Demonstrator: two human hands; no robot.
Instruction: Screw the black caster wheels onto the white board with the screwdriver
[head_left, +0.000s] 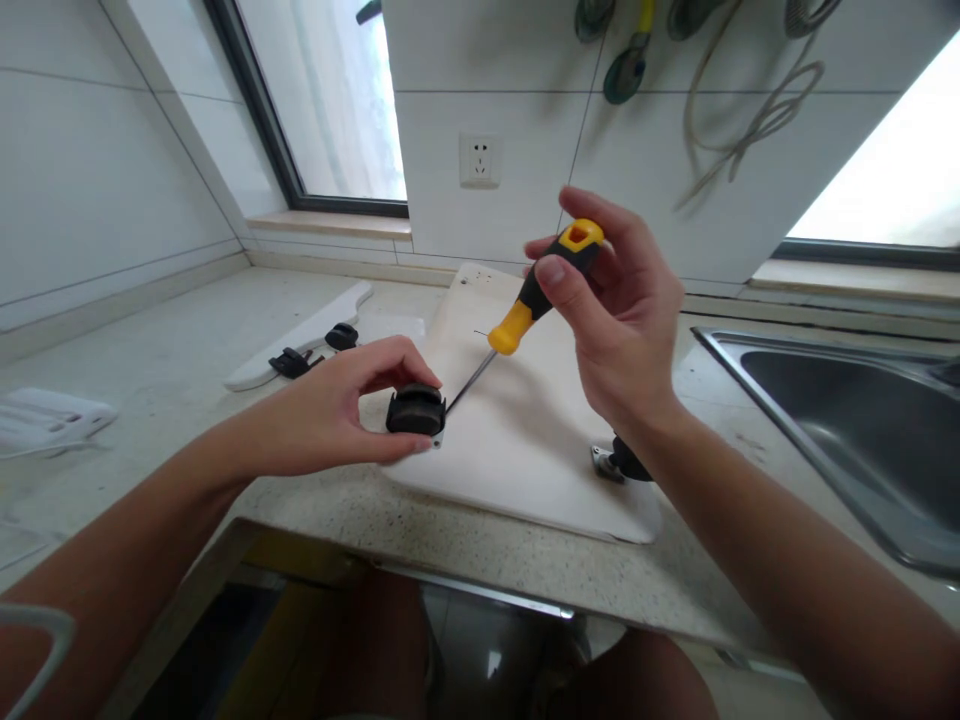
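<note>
Right hand (626,310) holds a yellow-and-black screwdriver (546,285) loosely: the thumb presses the near side of the handle, other fingers curl behind it, and the index finger stands raised by the handle's top end. From this hand the shaft slants down and to the left, ending just beside a black caster (415,412). I cannot tell whether the tip sits in a screw.

Left hand (352,405), lower and to the left of the right one, pinches that caster, thumb on its near side and fingers on its far side. The caster is upright at the near left corner of a white board (510,440), with a bit of metal plate (437,441) showing beside the left thumb.

The board lies on the counter (480,540), stretching away between the two hands. Below the right hand, partly hidden by its wrist, a second caster (630,460) lies tipped over on the board, its metal base (606,463) facing left.

Beyond the left hand are a long white strip (315,332) and two black pieces (343,336) by its edge. Farther left of that hand lies a white tray (56,415). To the right of the right hand is a steel sink (862,410). Above and to the left of that hand, a socket (480,160) is set in the wall (525,150); above and to its right hangs a looped cord (757,135).
</note>
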